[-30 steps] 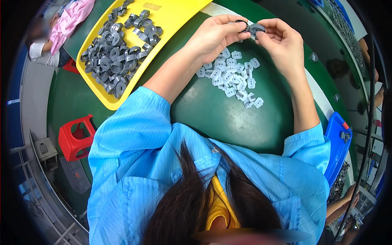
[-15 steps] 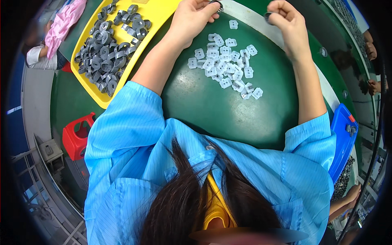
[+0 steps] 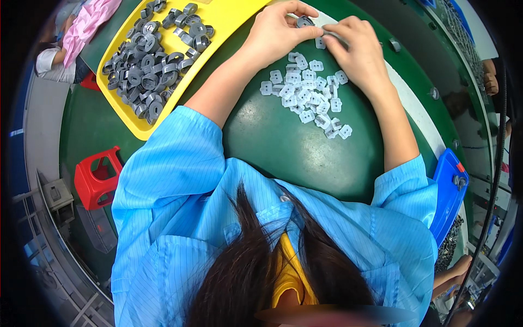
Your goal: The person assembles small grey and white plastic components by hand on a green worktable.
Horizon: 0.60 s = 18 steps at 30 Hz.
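Note:
My left hand [image 3: 277,34] is closed at the top of the view, thumb and fingers around a grey oval plastic ring part [image 3: 305,22]. Close to its right, my right hand [image 3: 359,53] pinches a thin dark grey piece [image 3: 333,36], mostly hidden by the fingers. The fingertips of both hands nearly meet at the ring part. Below them, many small translucent white plastic pieces [image 3: 305,90] lie in a loose heap on the green table [image 3: 261,141]. One such white piece [image 3: 320,43] lies apart, just under the hands.
A yellow tray [image 3: 143,132] of grey ring parts [image 3: 147,71] stands at the left. Beyond a white curved strip [image 3: 417,111], single grey parts [image 3: 395,44] lie on a green surface. A blue tray [image 3: 447,199] is at the right, a red stool [image 3: 98,177] at lower left. Other people's hands show at the edges.
My hands were apart; now they have come together, the right moving left and down and the left slightly right. The grey ring part now shows between them. The view has shifted a little.

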Each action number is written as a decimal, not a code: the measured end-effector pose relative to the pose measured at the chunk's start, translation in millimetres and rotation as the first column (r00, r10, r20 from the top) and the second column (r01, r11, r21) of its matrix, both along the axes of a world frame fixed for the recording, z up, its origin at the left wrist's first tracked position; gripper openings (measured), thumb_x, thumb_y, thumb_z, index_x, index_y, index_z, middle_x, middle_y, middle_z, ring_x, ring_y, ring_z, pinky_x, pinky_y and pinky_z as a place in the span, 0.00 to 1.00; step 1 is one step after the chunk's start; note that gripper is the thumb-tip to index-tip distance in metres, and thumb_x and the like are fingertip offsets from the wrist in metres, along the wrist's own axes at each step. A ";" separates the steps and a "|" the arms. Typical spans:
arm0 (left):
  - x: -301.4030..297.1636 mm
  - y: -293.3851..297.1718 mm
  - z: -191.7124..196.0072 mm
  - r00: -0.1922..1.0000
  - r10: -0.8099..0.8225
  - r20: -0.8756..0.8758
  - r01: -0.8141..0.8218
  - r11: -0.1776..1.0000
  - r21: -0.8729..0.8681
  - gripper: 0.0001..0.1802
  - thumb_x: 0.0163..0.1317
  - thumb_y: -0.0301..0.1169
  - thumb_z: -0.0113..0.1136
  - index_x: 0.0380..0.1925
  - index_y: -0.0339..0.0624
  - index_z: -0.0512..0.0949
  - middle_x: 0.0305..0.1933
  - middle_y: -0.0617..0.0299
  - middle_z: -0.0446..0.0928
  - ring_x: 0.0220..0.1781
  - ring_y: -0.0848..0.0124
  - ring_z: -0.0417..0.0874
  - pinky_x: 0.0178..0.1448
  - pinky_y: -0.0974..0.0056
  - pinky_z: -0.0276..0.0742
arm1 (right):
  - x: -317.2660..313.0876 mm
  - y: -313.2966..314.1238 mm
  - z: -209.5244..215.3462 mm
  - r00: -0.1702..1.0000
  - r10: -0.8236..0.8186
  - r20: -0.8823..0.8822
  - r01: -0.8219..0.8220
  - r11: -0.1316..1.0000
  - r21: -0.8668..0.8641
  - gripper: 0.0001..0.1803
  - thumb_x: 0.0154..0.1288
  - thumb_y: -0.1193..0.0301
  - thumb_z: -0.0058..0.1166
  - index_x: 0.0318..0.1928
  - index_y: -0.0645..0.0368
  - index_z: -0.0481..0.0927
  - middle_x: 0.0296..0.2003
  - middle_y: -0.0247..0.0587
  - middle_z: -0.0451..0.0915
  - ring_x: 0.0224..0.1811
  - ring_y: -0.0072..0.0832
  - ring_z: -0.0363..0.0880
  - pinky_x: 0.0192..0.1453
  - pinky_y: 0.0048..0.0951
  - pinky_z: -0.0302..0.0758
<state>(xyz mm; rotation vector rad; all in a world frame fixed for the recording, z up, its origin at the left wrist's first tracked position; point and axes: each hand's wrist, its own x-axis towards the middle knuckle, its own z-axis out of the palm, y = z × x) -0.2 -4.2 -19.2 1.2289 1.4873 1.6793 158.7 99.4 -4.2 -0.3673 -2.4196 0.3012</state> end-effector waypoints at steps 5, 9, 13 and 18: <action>13.6 -7.2 17.8 0.943 0.121 -0.309 -0.132 0.991 -0.016 0.17 0.50 0.21 0.70 0.40 0.34 0.77 0.40 0.60 0.74 0.36 0.72 0.80 0.40 0.70 0.78 | 13.6 0.0 20.8 0.963 0.016 0.268 0.080 0.936 -0.343 0.09 0.55 0.67 0.64 0.32 0.59 0.85 0.29 0.40 0.79 0.35 0.33 0.78 0.44 0.33 0.75; 23.0 -8.1 20.4 0.913 0.071 -0.402 -0.123 0.987 -0.103 0.16 0.59 0.28 0.66 0.48 0.38 0.80 0.40 0.59 0.83 0.37 0.77 0.84 0.43 0.73 0.80 | 26.5 20.0 24.5 0.992 0.127 0.010 -0.059 0.524 -0.850 0.10 0.57 0.67 0.65 0.33 0.62 0.84 0.29 0.30 0.82 0.32 0.16 0.76 0.41 0.21 0.72; 29.4 -6.6 21.1 0.908 -0.005 -0.418 -0.042 0.994 -0.105 0.21 0.54 0.26 0.69 0.49 0.38 0.79 0.39 0.60 0.84 0.37 0.77 0.85 0.44 0.71 0.81 | 19.7 8.3 23.5 0.997 0.057 -0.051 -0.076 0.809 -0.582 0.09 0.60 0.68 0.64 0.35 0.61 0.83 0.30 0.26 0.79 0.34 0.14 0.74 0.38 0.18 0.67; 38.6 -8.8 26.3 0.934 0.026 -0.357 -0.086 0.985 -0.152 0.21 0.53 0.24 0.68 0.50 0.38 0.78 0.39 0.59 0.84 0.39 0.76 0.86 0.45 0.71 0.82 | 13.7 -7.8 26.3 0.998 -0.067 -0.004 0.059 0.911 -0.408 0.09 0.59 0.68 0.65 0.35 0.61 0.84 0.31 0.28 0.81 0.34 0.16 0.74 0.39 0.20 0.69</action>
